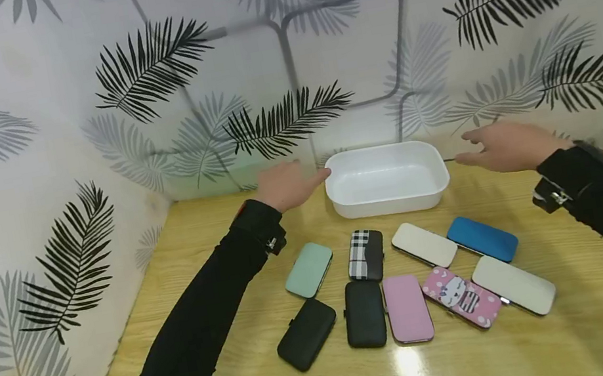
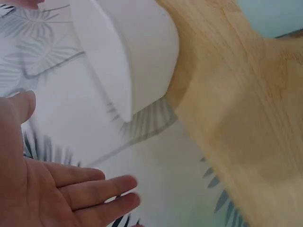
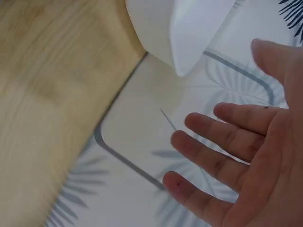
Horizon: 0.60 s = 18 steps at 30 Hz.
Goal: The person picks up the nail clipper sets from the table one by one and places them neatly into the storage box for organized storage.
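Note:
A white oblong plastic basin [image 1: 391, 205] stands at the back of the wooden table, against the papered wall. To its left my left hand [image 1: 288, 185] is held out, thumb pointing at the rim. The left wrist view shows that hand [image 2: 80, 194] with straight fingers, apart from the basin [image 2: 151, 52]. On the other side, my right hand [image 1: 507, 145] hovers with its palm toward the basin. Its fingers are spread and loosely extended in the right wrist view, where the hand [image 3: 255, 156] touches nothing. Both palms hold nothing.
Several flat cases lie before the basin: mint [image 1: 309, 270], plaid-and-black [image 1: 365, 256], cream [image 1: 425, 245], blue [image 1: 483, 239], black [image 1: 307, 335], another black [image 1: 364, 314], pink [image 1: 408, 309], cartoon-printed pink [image 1: 463, 296] and another cream [image 1: 514, 285]. Leaf-patterned walls [image 1: 352, 60] border the table.

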Each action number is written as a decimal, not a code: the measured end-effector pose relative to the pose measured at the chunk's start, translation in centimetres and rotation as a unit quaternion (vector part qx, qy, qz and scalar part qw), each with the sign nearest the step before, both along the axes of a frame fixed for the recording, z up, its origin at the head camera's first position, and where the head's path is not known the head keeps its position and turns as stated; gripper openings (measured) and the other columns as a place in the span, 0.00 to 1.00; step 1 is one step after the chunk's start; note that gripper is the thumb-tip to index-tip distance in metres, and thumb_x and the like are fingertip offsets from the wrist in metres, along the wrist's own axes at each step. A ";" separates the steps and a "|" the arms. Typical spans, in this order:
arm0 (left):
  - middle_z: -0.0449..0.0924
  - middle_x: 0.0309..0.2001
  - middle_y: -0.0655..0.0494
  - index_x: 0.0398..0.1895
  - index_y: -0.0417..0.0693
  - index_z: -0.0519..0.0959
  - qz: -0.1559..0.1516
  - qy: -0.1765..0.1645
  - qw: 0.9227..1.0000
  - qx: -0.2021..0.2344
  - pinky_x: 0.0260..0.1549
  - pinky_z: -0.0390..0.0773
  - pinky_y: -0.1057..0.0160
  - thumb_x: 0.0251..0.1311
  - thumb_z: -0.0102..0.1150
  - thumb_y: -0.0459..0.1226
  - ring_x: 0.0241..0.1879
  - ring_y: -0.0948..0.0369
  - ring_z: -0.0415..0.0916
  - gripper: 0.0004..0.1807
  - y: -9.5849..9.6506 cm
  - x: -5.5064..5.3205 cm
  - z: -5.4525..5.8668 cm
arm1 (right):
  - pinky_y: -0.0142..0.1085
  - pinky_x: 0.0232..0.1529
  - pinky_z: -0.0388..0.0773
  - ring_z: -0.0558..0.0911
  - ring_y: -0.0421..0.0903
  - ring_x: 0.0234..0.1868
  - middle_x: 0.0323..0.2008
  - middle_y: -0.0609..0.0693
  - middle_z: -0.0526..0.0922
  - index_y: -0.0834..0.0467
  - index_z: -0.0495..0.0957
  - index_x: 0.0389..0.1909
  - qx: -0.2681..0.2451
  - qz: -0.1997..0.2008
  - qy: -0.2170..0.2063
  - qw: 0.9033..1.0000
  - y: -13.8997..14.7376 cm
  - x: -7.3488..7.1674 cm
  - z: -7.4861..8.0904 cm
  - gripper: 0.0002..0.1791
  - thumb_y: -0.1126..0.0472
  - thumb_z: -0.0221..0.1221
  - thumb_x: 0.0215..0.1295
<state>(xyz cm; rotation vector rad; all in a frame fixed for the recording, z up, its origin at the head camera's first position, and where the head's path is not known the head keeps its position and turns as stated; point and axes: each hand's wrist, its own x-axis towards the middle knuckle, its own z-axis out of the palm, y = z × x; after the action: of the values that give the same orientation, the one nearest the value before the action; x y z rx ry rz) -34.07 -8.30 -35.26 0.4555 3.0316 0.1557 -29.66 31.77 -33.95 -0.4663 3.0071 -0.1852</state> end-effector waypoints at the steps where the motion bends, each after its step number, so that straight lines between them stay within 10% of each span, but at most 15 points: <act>1: 0.81 0.57 0.48 0.55 0.49 0.83 0.003 -0.009 1.000 -0.001 0.53 0.74 0.50 0.68 0.29 0.73 0.56 0.49 0.79 0.45 0.4 -0.5 -0.5 | 0.65 0.58 0.70 0.74 0.72 0.61 0.62 0.73 0.74 0.71 0.68 0.68 -0.008 -0.001 -0.004 1.000 -0.3 -0.4 -0.5 0.40 0.39 0.50 0.76; 5: 0.74 0.27 0.56 0.26 0.53 0.78 0.006 -0.027 1.000 -0.009 0.30 0.68 0.59 0.71 0.35 0.69 0.30 0.56 0.76 0.36 2.6 -2.4 -2.5 | 0.65 0.57 0.71 0.75 0.72 0.60 0.61 0.74 0.75 0.74 0.69 0.66 -0.032 -0.010 -0.029 0.999 -1.0 -2.1 -2.7 0.37 0.44 0.50 0.77; 9: 0.68 0.23 0.60 0.25 0.54 0.77 0.013 -0.035 0.999 -0.016 0.25 0.63 0.62 0.72 0.42 0.64 0.25 0.60 0.69 0.30 4.6 -3.7 -4.5 | 0.65 0.60 0.68 0.72 0.73 0.62 0.63 0.76 0.72 0.76 0.65 0.68 -0.041 -0.019 -0.046 0.998 -2.1 -3.4 -5.1 0.38 0.44 0.50 0.77; 18: 0.74 0.26 0.57 0.31 0.51 0.82 0.033 -0.025 0.999 -0.032 0.24 0.67 0.62 0.78 0.43 0.50 0.26 0.61 0.71 0.23 7.5 -5.5 -6.0 | 0.46 0.24 0.73 0.78 0.54 0.22 0.25 0.63 0.78 0.77 0.71 0.45 -0.022 -0.027 0.041 0.999 -3.8 -4.5 -8.3 0.15 0.65 0.50 0.69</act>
<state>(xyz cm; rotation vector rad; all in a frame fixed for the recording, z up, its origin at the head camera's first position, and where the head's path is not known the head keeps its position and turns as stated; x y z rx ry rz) -39.56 -0.77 -41.25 0.3416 2.9934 0.0738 -34.11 27.94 -42.26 -0.4050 3.1032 -0.2421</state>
